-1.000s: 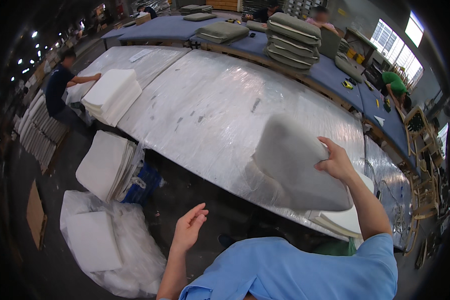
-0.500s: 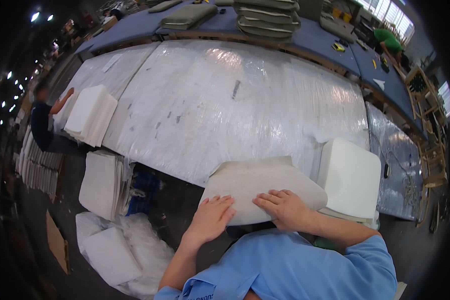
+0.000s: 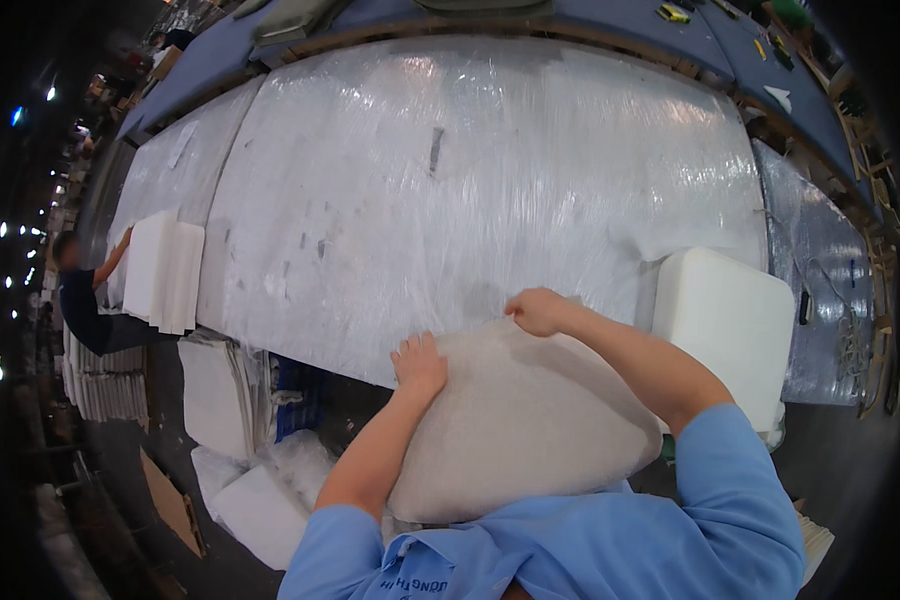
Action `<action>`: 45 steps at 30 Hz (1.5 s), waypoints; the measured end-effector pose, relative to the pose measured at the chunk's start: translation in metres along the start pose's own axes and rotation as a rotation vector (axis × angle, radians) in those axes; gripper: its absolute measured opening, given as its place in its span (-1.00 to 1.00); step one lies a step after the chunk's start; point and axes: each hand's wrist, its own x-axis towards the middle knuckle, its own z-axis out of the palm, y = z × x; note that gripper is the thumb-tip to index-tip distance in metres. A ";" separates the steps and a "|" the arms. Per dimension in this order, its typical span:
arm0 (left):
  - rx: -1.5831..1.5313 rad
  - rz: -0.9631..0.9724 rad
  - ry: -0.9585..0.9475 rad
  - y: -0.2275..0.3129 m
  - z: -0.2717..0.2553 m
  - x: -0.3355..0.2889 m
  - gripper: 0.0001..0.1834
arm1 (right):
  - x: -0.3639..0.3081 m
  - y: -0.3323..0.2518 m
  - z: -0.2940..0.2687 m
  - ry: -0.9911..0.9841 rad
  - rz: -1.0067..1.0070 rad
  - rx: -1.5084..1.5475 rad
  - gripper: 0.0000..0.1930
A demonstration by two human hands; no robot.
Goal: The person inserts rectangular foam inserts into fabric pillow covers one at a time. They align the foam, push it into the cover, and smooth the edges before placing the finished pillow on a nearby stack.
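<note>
A beige fabric-covered cushion [image 3: 525, 420] lies against my body at the near edge of the plastic-wrapped table. My left hand [image 3: 419, 364] rests on its far left corner, fingers spread. At the middle of the far edge, my right hand [image 3: 538, 311] is closed in a pinch on the fabric edge; the fingertips are partly hidden. Just right of the cushion sits a stack of white foam pads [image 3: 722, 335] with rounded corners.
The table [image 3: 490, 180] is wrapped in shiny clear plastic. On the left, a person in dark clothing [image 3: 82, 305] handles a stack of white pads [image 3: 160, 275]. More white pads [image 3: 218, 395] and plastic-wrapped foam [image 3: 262, 510] stand nearer. Blue-topped tables [image 3: 620, 35] run along the back.
Both hands have moved from the cushion's near part to its far edge. The cushion has come closer to my body, and my right hand has closed on the fabric. The view has tilted downward.
</note>
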 end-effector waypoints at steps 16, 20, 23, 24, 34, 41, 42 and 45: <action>-0.879 0.071 0.259 -0.075 0.043 0.026 -0.81 | 0.088 -0.027 0.045 -0.296 0.172 -0.188 -0.66; -0.658 0.232 0.156 -0.051 0.042 0.028 -0.70 | 0.069 -0.037 0.058 -0.164 0.199 0.181 -0.72; -0.290 0.378 0.128 -0.022 0.034 0.044 -0.62 | 0.054 -0.033 0.058 -0.162 0.202 0.275 -0.72; -0.242 0.373 0.098 -0.015 0.035 0.048 -0.61 | 0.050 -0.034 0.059 -0.173 0.209 0.210 -0.71; -0.266 0.207 0.369 0.020 0.050 0.062 -0.69 | 0.061 -0.020 0.100 0.265 0.429 0.168 -0.59; -0.329 0.182 0.309 0.025 0.049 0.088 -0.64 | 0.068 -0.029 0.105 0.523 0.499 0.321 -0.67; -0.327 0.155 0.281 0.025 0.050 0.091 -0.62 | 0.071 -0.029 0.104 0.521 0.499 0.312 -0.67; -0.336 0.120 0.223 0.022 0.056 0.101 -0.58 | 0.079 -0.026 0.105 0.473 0.512 0.302 -0.66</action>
